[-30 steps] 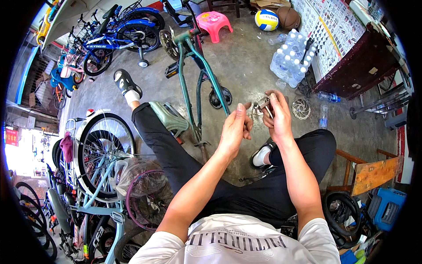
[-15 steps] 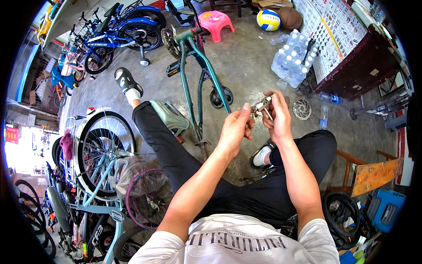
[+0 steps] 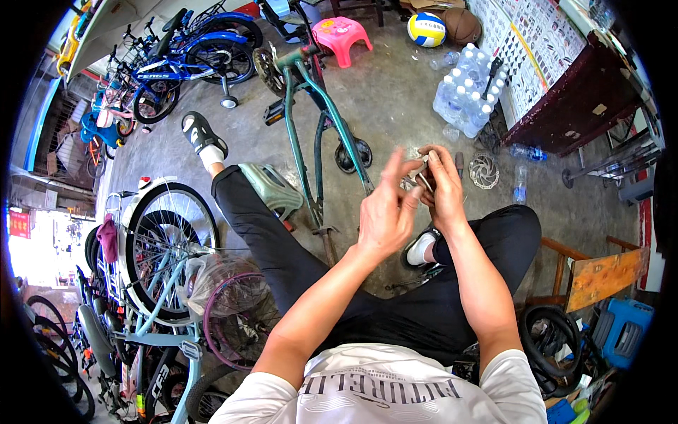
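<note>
Your right hand [image 3: 446, 192]: fingers clasp small metal part [image 3: 424, 181] above floor [image 3: 399, 95]. Your left hand [image 3: 386, 220]: fingers spread, blurred; contact with part hard to tell. Slack grip or left-side bump could drop it.

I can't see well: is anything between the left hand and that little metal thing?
Nothing visible stands between the left hand and the small metal part. That hand is blurred and close beside it, so whether they touch is unclear. The right hand holds the part from the other side.
</note>
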Available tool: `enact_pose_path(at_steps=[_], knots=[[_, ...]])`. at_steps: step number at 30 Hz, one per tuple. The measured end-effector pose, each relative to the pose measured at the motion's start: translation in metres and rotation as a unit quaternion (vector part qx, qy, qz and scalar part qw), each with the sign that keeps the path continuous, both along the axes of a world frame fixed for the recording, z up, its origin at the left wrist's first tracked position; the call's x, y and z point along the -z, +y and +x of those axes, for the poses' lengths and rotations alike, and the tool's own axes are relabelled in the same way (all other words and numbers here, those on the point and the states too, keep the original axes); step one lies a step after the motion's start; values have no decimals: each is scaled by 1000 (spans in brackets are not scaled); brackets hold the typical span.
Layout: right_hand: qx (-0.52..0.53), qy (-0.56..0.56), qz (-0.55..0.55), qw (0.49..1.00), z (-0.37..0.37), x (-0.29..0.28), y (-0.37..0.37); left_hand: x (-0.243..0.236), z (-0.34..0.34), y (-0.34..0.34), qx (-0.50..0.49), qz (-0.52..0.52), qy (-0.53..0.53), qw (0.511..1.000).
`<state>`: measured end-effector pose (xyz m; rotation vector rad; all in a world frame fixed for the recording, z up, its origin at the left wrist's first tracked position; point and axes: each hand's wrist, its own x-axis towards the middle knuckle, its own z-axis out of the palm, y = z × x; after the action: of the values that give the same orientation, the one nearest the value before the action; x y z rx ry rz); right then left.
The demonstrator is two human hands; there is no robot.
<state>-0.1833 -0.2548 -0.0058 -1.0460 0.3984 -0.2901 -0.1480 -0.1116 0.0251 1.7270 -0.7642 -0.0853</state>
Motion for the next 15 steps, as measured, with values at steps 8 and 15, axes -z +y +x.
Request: enact_pose_path(at_steps=[8,15], knots=[[21,-25,8,999,1,-1,2,16,-23,16,46,9,-47,998],[-51,-147,31,987,-8,-5,2,29,-26,26,79,-124,434,889]])
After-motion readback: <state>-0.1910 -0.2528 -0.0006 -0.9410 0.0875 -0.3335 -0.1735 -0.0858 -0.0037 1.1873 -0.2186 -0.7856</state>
